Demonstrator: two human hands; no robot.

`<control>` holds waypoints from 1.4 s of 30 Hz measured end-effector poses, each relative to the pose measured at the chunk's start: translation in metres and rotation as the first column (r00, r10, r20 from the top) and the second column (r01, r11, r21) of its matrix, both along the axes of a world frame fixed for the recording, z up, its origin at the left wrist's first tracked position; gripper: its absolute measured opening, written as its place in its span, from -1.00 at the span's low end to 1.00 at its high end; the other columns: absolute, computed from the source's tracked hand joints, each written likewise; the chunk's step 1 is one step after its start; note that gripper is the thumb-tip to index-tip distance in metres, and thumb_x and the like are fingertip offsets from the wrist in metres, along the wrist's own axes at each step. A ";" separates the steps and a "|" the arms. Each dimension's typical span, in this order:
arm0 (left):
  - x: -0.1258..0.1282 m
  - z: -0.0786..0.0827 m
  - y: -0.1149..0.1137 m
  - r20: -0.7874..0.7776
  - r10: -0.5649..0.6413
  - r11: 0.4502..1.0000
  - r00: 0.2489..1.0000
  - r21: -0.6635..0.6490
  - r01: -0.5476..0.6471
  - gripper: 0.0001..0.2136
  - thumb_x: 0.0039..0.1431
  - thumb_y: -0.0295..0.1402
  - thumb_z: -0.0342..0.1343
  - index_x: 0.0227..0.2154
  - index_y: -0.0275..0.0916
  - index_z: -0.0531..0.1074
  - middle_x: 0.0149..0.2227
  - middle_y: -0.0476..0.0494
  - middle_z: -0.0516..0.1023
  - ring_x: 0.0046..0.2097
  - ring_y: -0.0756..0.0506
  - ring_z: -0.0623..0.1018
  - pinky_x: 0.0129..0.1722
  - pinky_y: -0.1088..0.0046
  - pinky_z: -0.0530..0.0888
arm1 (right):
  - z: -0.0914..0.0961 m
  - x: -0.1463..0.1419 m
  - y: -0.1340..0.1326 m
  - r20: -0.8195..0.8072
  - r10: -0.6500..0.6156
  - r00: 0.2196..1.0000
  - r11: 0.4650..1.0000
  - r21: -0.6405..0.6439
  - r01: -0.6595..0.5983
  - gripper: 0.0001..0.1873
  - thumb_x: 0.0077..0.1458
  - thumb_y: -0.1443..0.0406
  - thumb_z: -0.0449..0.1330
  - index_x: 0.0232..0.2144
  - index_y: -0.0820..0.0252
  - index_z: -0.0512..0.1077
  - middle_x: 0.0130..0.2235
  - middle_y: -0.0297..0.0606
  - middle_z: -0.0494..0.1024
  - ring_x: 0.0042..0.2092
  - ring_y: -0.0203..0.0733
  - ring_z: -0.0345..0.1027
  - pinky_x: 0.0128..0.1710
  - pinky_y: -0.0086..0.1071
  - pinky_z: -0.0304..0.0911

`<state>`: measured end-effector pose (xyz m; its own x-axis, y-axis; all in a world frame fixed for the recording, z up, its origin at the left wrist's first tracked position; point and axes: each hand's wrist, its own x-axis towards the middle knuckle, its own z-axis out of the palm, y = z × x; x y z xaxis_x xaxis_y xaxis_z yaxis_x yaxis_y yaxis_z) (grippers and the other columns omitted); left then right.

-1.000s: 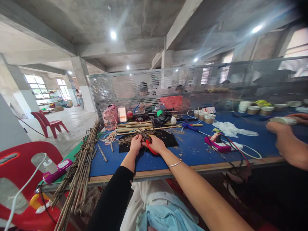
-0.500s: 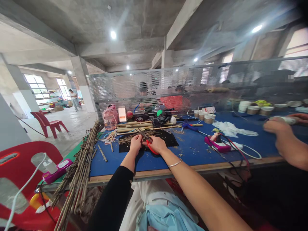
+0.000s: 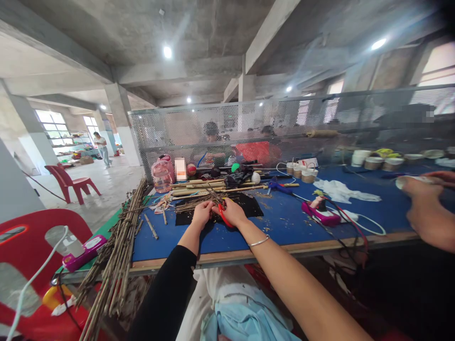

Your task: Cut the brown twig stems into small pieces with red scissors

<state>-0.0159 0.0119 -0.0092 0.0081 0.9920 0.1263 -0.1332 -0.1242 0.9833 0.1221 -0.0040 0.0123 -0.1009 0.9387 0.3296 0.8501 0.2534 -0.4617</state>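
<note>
My right hand [image 3: 233,214] is closed on red-handled scissors [image 3: 223,219] over the table. Their blades point up and away, above a bundle of thin dry twigs [image 3: 188,204] that lies on a black cloth [image 3: 250,204]. Close beside it, my left hand [image 3: 202,214] is pinched shut, its fingertips almost touching the right hand. Whatever those fingers grip is too small to make out. Short cut pieces and crumbs of stalk are scattered around the cloth.
Long dry stalks [image 3: 119,255] hang over the table's left edge. Bamboo sticks [image 3: 202,188], a pink bottle [image 3: 162,175] and a blue glue gun [image 3: 280,186] lie beyond my hands. A purple power strip [image 3: 320,214] with cables sits right. A co-worker's hands [image 3: 424,194] work far right.
The scissors have turned slightly, with the blades now pointing farther away from me. My hands stay nearly in place. The co-worker's hands and a distant walking person have shifted.
</note>
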 end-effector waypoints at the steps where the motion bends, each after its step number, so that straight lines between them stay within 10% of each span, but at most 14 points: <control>1: 0.000 0.000 0.000 0.005 0.000 1.000 1.000 0.003 0.000 -0.73 -0.08 -0.16 0.15 -0.57 -0.30 0.35 -0.73 0.08 0.21 -0.70 0.13 0.15 -0.69 0.60 0.07 | 0.001 0.000 0.000 0.004 -0.009 1.000 1.000 -0.011 0.009 -0.48 -0.07 -0.14 0.04 -0.30 0.17 0.33 -0.31 -0.22 0.50 -0.28 -0.17 0.39 -0.42 -0.44 0.08; 42: -0.002 0.016 -0.008 0.144 0.198 0.977 0.970 -0.111 -0.183 -0.67 -0.01 -0.09 0.06 -0.46 -0.34 0.37 -0.68 0.15 0.03 -0.68 0.15 0.06 -0.69 0.60 -0.05 | 0.002 0.000 0.001 0.040 -0.055 0.998 0.998 0.010 0.055 -0.43 -0.10 -0.21 0.00 -0.42 0.13 0.40 -0.36 -0.21 0.52 -0.27 -0.13 0.41 -0.39 -0.44 0.11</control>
<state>-0.0178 0.0039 0.0070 -0.1941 0.9809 0.0156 -0.2661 -0.0680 0.9615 0.1225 -0.0032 0.0142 -0.0623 0.9403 0.3345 0.8807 0.2095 -0.4249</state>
